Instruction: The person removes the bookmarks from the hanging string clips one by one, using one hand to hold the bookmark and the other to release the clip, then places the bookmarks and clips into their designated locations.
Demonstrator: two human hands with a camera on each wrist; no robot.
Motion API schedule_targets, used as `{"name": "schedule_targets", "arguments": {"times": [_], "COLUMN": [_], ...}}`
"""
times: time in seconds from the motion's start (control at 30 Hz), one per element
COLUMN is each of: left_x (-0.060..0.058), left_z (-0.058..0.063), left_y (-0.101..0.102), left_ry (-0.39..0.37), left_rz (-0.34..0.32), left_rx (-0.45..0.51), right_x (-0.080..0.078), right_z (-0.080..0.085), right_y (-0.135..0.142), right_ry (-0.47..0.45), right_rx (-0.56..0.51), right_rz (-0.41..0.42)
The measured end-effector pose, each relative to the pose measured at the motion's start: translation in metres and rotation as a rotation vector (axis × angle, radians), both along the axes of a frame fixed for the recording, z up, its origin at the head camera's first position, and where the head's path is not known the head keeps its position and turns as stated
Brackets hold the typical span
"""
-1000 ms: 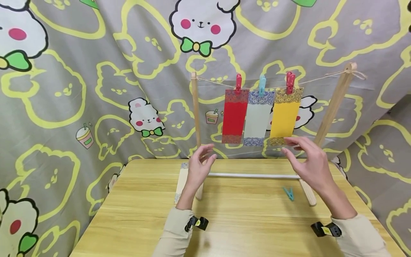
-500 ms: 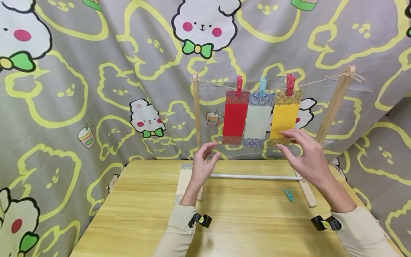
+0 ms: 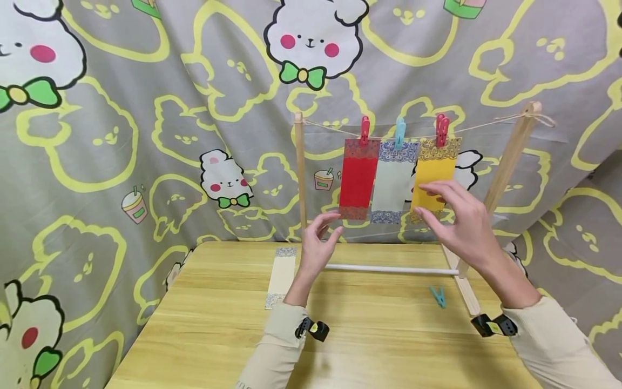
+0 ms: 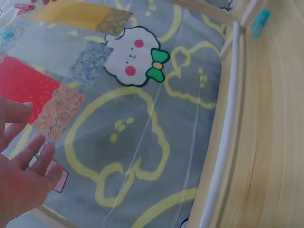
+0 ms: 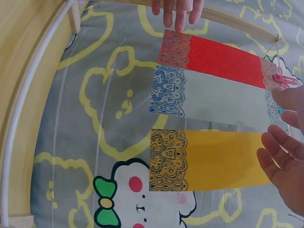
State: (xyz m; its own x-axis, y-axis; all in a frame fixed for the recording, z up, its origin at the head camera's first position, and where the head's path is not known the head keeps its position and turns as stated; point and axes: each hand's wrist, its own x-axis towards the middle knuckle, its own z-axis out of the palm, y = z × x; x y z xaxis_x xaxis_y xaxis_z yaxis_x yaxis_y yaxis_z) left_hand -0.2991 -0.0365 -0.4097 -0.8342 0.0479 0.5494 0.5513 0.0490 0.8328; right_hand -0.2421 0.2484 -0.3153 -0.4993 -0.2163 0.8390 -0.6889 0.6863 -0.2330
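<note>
Three paper strips hang side by side from a thin string (image 3: 330, 128): red (image 3: 358, 178), pale green (image 3: 391, 183) and yellow (image 3: 434, 170). Clothespins hold their tops, a red one (image 3: 364, 131), a light blue one (image 3: 400, 134) and another red one (image 3: 441, 129). My left hand (image 3: 318, 246) is raised by the lower left corner of the red strip, fingers loosely bent around nothing. In front of the yellow strip, my right hand (image 3: 461, 229) hovers with thumb and fingers apart, holding nothing. It hides part of that strip. Whether either hand touches paper, I cannot tell.
A left post (image 3: 300, 173) and a right post (image 3: 510, 156) of wood carry the string, with a white rod (image 3: 389, 268) joining them below. On the wooden table (image 3: 218, 335) lie a cream strip (image 3: 282, 275) and a teal clothespin (image 3: 438, 297). Patterned cloth hangs behind.
My left hand has moved right, toward the red strip's lower edge. My right hand has risen and shifted slightly left, in front of the yellow strip. The strips hang as before.
</note>
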Motion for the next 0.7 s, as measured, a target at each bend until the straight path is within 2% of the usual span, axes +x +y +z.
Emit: {"name": "schedule_targets", "arguments": {"times": [0.17, 0.27, 0.43, 0.53, 0.67, 0.7], "left_x": [-0.003, -0.002, 0.014, 0.009, -0.006, -0.005], "left_z": [0.002, 0.007, 0.027, 0.023, 0.007, 0.008], "left_y": [0.009, 0.012, 0.019, 0.021, 0.022, 0.023], "left_ry": [-0.010, -0.018, -0.027, -0.007, 0.013, 0.016], "left_rz": [0.013, -0.003, -0.032, -0.016, 0.005, 0.006], "left_rx": [0.001, 0.005, 0.003, 0.008, 0.028, 0.038], "right_x": [-0.004, -0.007, -0.011, -0.014, -0.016, -0.016], "right_z": [0.005, 0.009, 0.015, 0.019, 0.024, 0.026], "right_y": [-0.001, -0.003, -0.007, -0.009, -0.012, -0.013], "right_ry": [0.005, 0.005, 0.030, 0.037, 0.029, 0.024], "right_rx": [0.003, 0.011, 0.013, 0.012, 0.017, 0.019], "right_rz": [0.003, 0.005, 0.012, 0.023, 0.027, 0.027]}}
